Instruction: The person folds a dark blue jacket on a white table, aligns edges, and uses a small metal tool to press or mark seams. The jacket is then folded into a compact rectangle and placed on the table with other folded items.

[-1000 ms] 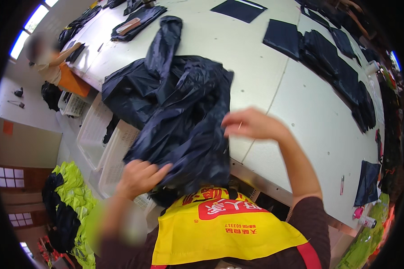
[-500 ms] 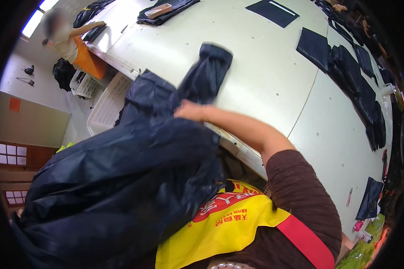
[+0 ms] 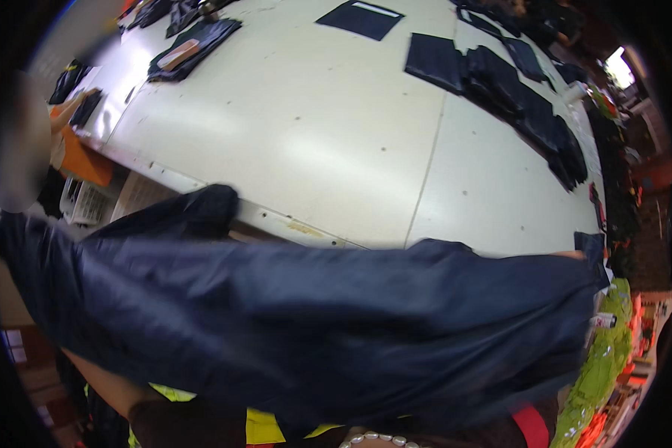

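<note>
Garment (image 3: 313,313), dark blue: spread on the near side of the table (image 3: 276,149). Saw only a sliver of right hand (image 3: 572,255) at its upper-right edge, no left hand; couldn't tell either grip. Probably needed even tension against creases.
</note>
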Action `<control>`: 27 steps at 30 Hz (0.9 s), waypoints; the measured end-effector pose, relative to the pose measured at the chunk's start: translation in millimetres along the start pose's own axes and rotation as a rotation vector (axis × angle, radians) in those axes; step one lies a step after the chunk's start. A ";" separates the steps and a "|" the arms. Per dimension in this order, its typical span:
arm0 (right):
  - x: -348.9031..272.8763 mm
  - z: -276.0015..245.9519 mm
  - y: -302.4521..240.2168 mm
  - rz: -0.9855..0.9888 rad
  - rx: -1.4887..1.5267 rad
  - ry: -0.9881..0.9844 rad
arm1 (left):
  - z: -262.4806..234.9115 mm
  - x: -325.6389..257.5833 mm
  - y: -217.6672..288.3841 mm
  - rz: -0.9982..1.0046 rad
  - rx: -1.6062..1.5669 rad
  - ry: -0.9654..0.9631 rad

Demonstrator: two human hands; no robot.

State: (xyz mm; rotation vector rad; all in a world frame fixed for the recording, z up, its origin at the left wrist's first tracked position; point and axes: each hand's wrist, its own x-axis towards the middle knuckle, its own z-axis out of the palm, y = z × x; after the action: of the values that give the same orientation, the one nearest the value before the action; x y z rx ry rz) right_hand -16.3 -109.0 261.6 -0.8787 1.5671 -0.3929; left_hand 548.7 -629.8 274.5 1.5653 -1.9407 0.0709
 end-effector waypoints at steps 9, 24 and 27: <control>-99.2 -327.4 25.8 0.227 -0.672 1.677 | 187.2 169.9 427.6 0.427 -0.190 -0.113; 69.3 -6.4 283.4 0.499 -0.366 1.408 | 342.6 -244.8 348.6 0.754 -0.341 -0.537; 53.7 -46.7 262.6 0.547 -0.193 1.329 | 344.5 -227.7 334.8 0.810 -0.439 -0.605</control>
State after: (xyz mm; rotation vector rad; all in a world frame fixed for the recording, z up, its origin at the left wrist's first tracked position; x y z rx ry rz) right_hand -140.6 13.1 52.6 -0.1981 3.0004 -0.4469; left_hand 118.9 -480.6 -0.6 0.4662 -2.7079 -0.5097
